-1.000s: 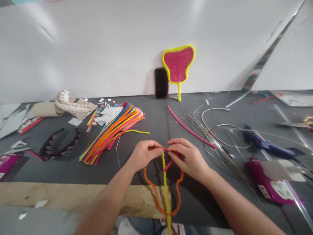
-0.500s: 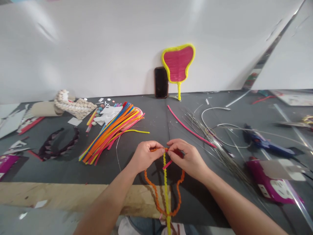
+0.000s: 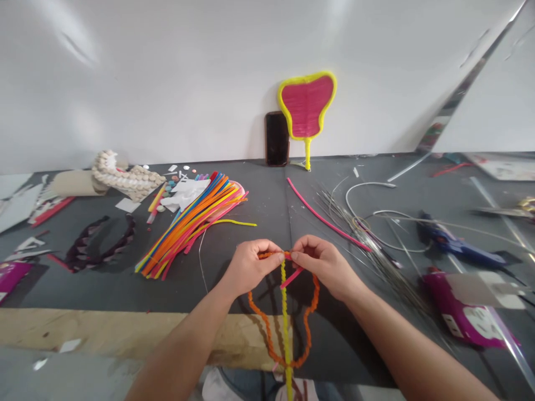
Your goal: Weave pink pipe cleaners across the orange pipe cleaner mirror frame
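My left hand (image 3: 254, 264) is closed in a pinch on the top edge of an orange twisted pipe-cleaner frame (image 3: 309, 320), left of its centre. A yellow twisted pipe cleaner (image 3: 285, 312) runs down the middle of the frame and past its bottom. My right hand (image 3: 324, 264) is closed too, thumb and index finger pinching a pink pipe cleaner (image 3: 291, 278) at the top joint. Its loose end slants down to the left across the yellow stem. The fingers partly hide the joint. The frame hangs upright over the table's front edge.
Left of my hands lies a bundle of coloured pipe cleaners (image 3: 192, 228). A pink-and-yellow fan (image 3: 308, 108) and a phone (image 3: 276, 139) lean on the wall. To the right are metal wires (image 3: 371, 250), a blue glue gun (image 3: 463, 245), a purple power strip (image 3: 460, 312) and scissors (image 3: 507, 211).
My right hand has shifted slightly right, its index finger now curled in against the thumb at the joint. The left hand keeps its pinch almost in place.
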A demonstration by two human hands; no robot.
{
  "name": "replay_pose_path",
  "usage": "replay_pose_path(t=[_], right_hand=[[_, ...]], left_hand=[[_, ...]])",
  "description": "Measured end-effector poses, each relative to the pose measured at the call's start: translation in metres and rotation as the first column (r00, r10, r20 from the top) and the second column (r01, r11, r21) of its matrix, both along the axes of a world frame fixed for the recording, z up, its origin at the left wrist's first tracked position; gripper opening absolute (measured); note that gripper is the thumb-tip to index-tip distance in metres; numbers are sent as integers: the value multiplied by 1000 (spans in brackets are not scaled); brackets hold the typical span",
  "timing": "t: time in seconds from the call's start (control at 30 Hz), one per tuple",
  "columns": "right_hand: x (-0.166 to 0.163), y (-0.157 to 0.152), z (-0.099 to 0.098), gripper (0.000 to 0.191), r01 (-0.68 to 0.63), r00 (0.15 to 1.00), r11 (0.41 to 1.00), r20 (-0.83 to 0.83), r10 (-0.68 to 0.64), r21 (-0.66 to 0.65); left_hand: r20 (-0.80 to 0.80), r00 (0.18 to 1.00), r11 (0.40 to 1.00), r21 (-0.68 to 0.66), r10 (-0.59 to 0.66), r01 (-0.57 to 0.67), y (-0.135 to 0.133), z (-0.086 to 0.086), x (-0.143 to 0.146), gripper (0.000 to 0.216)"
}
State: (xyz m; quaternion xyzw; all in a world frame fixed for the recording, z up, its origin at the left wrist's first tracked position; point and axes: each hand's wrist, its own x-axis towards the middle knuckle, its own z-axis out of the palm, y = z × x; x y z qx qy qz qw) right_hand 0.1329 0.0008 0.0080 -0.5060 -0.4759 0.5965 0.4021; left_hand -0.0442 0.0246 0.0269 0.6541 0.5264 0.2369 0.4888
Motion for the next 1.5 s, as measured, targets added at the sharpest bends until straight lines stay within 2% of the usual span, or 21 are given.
replay_pose_path(t=[0.23, 0.5, 0.63, 0.7, 0.8, 0.9, 0.97, 1.07, 1.17, 1.23, 1.37, 1.5], right_hand=[[-1, -5, -4, 5, -19, 938, 971, 340, -65, 238], [-3, -9, 3, 4, -34, 892, 952, 439, -107, 303], [-5, -10, 4, 8, -46, 866, 929, 478, -146, 366], [-4, -9, 3, 8, -58, 885, 939, 453, -109, 339], [2, -3, 1, 12, -41, 950, 970, 309, -37, 240], [8, 4, -1, 27, 60, 990, 988, 120, -78, 141], [10, 7, -3, 30, 99, 995, 994, -5, -99, 50], [7, 8, -6, 28, 24, 988, 999, -154, -31, -48], [1, 4, -7, 28, -87, 977, 996, -196, 88, 14], [-4, 1, -6, 28, -105, 979, 990, -163, 119, 94], [-10, -3, -6, 28, -47, 997, 981, -56, 59, 186], [-13, -6, -12, 30, 36, 998, 984, -51, -27, 172]], left_hand=[[4, 1000, 1000, -19, 21, -21, -1, -1, 1, 22], [90, 996, 996, -91, 18, -9, -1, -3, 3, 22], [70, 998, 996, -91, -5, 11, -1, -5, 4, 24], [51, 999, 997, -79, -1, 5, 0, -5, 4, 24], [62, 997, 996, -83, 35, -30, 1, -4, 2, 22], [110, 989, 990, -115, 96, -83, 4, 0, -1, 19], [159, 979, 985, -140, 126, -104, 5, 3, -3, 18], [286, 947, 977, -190, 145, -92, 7, 5, -5, 17], [375, 913, 971, -225, 158, -75, 6, 1, -3, 17], [394, 904, 969, -235, 165, -75, 4, -2, 1, 18], [417, 886, 959, -268, 202, -93, -2, -9, 10, 22], [420, 879, 945, -313, 228, -96, -5, -10, 15, 24]])
